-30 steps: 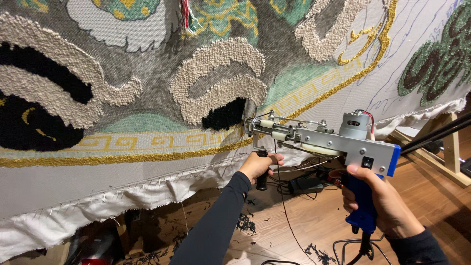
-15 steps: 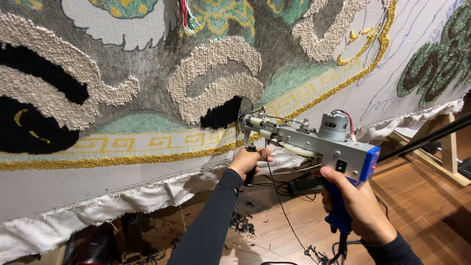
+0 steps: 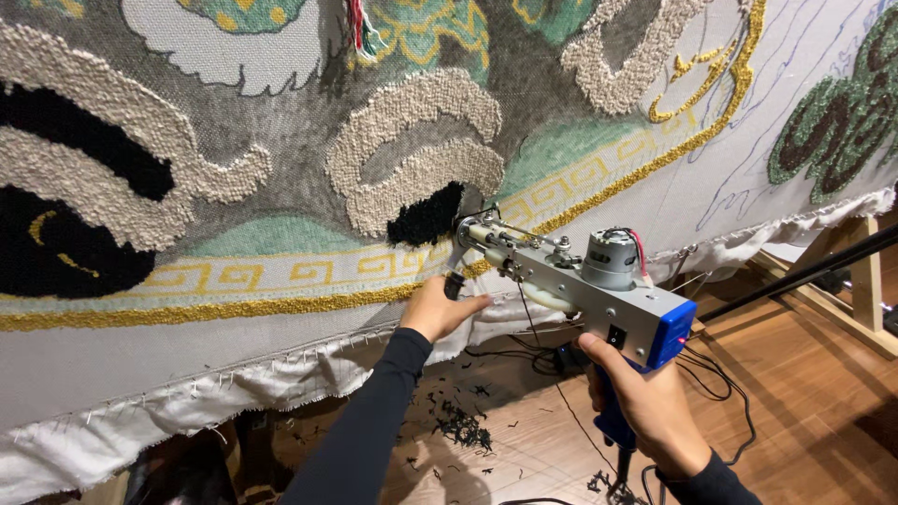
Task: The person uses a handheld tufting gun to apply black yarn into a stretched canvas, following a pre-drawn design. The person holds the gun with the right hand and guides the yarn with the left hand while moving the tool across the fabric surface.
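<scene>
Since half a second ago, both hands and the tufting gun point(image 3: 571, 281) have shifted slightly left and lower against the cloth, keeping the needle end at the black tufted patch point(image 3: 426, 217) in the middle of the frame. At centre, the left hand point(image 3: 438, 309) has its fingers closed around the gun's black front handle. At lower right, the right hand point(image 3: 645, 402) has its fingers wrapped tight on the blue rear grip, the index finger up near the switch. The gun's tip presses on the stretched backing cloth point(image 3: 281, 346) just beside the yellow key-pattern border point(image 3: 281, 276).

Several slips look possible. If the tip drifts downward, black yarn could run into the yellow border and spoil its line. Uneven pressure could let the needle skip or tear the weave. The power cord point(image 3: 711, 374) hangs loose below the right hand and trails over the wooden floor point(image 3: 795, 411) among black yarn clippings point(image 3: 463, 432); a snag there could jerk the gun sideways.
</scene>
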